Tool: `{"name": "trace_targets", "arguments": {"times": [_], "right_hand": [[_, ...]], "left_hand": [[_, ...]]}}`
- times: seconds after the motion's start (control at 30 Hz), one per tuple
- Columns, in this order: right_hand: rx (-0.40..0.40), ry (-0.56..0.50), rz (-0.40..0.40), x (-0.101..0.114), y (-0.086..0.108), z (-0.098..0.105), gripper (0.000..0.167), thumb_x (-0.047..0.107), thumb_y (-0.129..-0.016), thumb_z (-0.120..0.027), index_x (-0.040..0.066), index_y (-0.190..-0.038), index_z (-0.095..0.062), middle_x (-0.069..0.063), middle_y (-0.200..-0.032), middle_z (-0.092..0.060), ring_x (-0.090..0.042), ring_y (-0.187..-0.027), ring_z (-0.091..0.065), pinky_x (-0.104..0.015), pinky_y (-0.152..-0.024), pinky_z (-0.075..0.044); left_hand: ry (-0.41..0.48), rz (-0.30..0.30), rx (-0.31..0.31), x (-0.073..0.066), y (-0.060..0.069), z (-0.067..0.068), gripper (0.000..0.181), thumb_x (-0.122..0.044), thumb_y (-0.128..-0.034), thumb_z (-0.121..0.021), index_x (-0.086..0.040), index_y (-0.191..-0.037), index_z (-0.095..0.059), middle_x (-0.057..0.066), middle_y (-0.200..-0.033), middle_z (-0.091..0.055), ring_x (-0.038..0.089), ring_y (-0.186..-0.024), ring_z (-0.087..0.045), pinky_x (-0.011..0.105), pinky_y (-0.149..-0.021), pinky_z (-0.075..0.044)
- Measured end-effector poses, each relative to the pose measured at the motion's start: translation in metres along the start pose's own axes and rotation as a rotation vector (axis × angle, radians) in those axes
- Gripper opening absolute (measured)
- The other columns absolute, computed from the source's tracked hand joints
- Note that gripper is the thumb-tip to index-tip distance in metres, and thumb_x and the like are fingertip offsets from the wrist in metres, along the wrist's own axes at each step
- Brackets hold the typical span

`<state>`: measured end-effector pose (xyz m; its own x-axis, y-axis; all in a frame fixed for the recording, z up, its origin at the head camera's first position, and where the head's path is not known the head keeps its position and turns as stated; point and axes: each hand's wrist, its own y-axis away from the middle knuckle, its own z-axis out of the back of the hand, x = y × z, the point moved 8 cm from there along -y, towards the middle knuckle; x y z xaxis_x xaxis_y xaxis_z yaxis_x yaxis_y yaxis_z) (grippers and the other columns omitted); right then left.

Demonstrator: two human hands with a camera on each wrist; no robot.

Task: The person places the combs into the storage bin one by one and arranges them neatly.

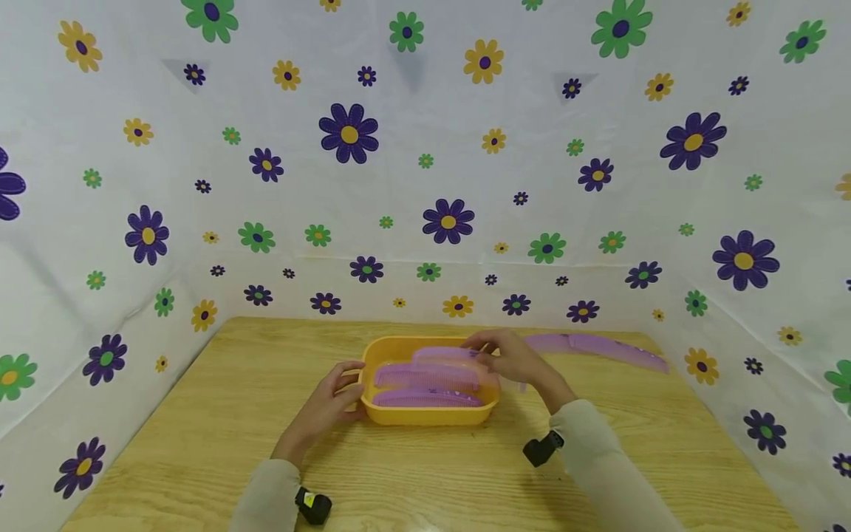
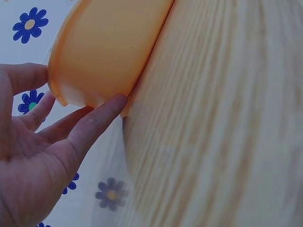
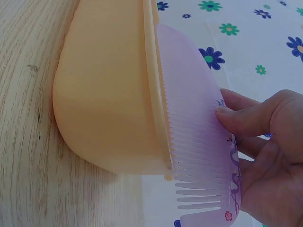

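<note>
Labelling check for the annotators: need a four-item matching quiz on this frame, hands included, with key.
1. Left grip
2. Right grip
3. Basin
4. Two combs lying inside the basin

A. Purple
B. Holding a comb at the basin's rim
C. Yellow
D. Touching the basin's left end

Pairs: 1-D, 2-B, 3-C, 4-A

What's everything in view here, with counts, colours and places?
table: one, tan wood, foreground
basin: one, yellow, on the table
combs: two, purple, inside the basin
held comb: one, purple, basin's back right
loose combs: at least two, purple, table's back right
sheeting: count unclear, white, flowered, behind and beside table
wrist cameras: two, black, at wrists
sleeves: two, pale, forearms
left hand: one, bare, at basin's left end
right hand: one, bare, pinching the held comb
</note>
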<state>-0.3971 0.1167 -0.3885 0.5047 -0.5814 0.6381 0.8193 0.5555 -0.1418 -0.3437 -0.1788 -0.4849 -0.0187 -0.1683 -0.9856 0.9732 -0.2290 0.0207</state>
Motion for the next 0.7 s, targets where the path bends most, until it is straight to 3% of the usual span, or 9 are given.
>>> {"name": "trace_targets", "arguments": {"times": [0.27,0.53,0.7], "right_hand": [[0.011,0.011,0.044,0.009,-0.003,-0.005,0.029,-0.002,-0.097,-0.062,0.005,-0.122,-0.074,-0.013,-0.114,-0.075,-0.022,-0.097,-0.067,-0.04,-0.089,-0.061],[0.029,0.003,0.034,0.013,-0.007,-0.013,0.029,-0.003,-0.098,-0.061,0.005,-0.123,-0.073,-0.013,-0.113,-0.074,-0.02,-0.097,-0.066,-0.029,-0.083,-0.06],[0.034,0.011,0.082,0.02,-0.01,-0.016,0.028,-0.004,-0.097,-0.061,0.002,-0.122,-0.073,-0.015,-0.111,-0.075,-0.023,-0.097,-0.068,-0.034,-0.086,-0.061]], "left_hand": [[0.012,-0.01,0.013,0.0,0.0,0.0,0.047,-0.017,-0.1086,-0.05,-0.011,-0.153,-0.036,0.029,-0.161,-0.039,0.047,-0.137,-0.054,0.052,-0.101,-0.058],[0.012,-0.007,0.011,0.001,0.0,0.0,0.047,-0.017,-0.1087,-0.05,-0.011,-0.153,-0.036,0.028,-0.161,-0.038,0.047,-0.138,-0.053,0.053,-0.101,-0.058],[0.004,-0.01,0.01,0.001,0.0,0.0,0.048,-0.017,-0.1089,-0.05,-0.01,-0.154,-0.035,0.028,-0.161,-0.038,0.047,-0.138,-0.053,0.052,-0.101,-0.058]]}}
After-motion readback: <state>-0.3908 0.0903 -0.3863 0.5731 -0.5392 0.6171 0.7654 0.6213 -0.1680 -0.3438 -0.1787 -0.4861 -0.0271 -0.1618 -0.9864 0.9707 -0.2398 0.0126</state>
